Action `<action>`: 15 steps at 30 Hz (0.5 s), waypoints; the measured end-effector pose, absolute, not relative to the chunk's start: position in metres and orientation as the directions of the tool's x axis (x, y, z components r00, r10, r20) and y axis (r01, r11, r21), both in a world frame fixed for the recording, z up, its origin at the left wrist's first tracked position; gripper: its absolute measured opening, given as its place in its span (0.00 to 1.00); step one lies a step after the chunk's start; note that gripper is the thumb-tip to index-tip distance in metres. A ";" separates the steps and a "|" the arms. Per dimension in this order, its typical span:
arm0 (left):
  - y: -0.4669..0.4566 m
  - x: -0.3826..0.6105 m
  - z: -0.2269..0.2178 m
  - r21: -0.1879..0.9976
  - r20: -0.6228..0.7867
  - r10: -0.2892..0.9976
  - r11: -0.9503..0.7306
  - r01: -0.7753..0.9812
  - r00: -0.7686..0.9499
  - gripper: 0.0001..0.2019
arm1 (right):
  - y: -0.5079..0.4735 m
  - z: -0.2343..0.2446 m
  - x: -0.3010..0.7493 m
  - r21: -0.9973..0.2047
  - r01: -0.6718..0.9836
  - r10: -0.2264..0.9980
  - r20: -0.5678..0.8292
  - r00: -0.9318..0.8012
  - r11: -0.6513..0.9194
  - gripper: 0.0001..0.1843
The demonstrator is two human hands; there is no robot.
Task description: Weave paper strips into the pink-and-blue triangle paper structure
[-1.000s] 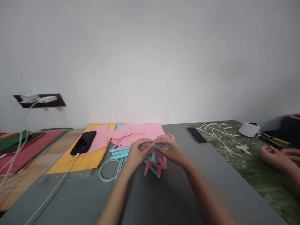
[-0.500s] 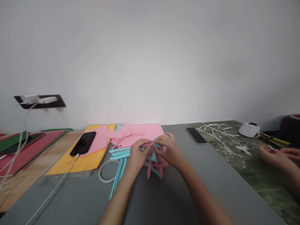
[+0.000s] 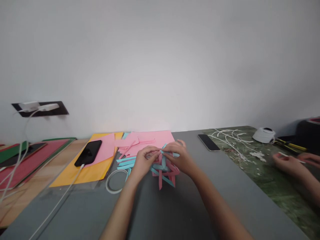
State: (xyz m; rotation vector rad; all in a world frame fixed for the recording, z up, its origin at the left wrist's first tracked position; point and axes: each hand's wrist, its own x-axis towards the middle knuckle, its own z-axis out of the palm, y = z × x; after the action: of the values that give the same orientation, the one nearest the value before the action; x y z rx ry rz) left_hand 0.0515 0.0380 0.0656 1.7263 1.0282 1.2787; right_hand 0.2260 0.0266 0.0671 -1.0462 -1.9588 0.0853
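Observation:
A small woven piece of pink and light-blue paper strips [image 3: 163,166] stands on the grey table in front of me, its loose ends hanging toward me. My left hand [image 3: 144,162] is closed in a pinch at its upper left, fingertips on a paper strip. On the other side, my right hand [image 3: 179,156] pinches a blue paper strip [image 3: 163,152] at the top, thumb and forefinger closed. The two sets of fingertips nearly meet and partly hide the weave. Left of it lie several loose blue strips [image 3: 126,163], beside a white roll of tape [image 3: 113,181].
Pink paper sheets [image 3: 155,135], a yellow envelope-like sheet [image 3: 72,176] and a black phone [image 3: 88,154] on a white cable lie leftward. Another phone [image 3: 208,142] rests to the right. Beyond it are white cords [image 3: 232,136] and another person's hands [image 3: 290,165] holding a thin white piece.
My hands have shifted slightly apart, and more of the weave shows between them. The view has moved a little. The other person's hands now show a white piece more clearly.

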 end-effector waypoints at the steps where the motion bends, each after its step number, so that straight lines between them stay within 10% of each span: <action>1: 0.038 0.052 0.065 0.901 0.372 0.912 -0.400 0.167 0.173 0.11 | 0.027 0.067 0.226 -0.413 0.640 0.689 0.675 -0.262 0.648 0.06; 15: 0.037 0.058 0.062 0.914 0.368 0.930 -0.363 0.183 0.008 0.13 | 0.032 0.060 0.226 -0.394 0.677 0.674 0.709 -0.207 0.622 0.06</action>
State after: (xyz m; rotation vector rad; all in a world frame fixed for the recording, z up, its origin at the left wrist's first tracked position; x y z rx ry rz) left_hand 0.0580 0.0367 0.0620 1.6141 1.1633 1.4134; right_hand 0.2261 0.0317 0.0602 -1.0725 -1.9158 -0.0037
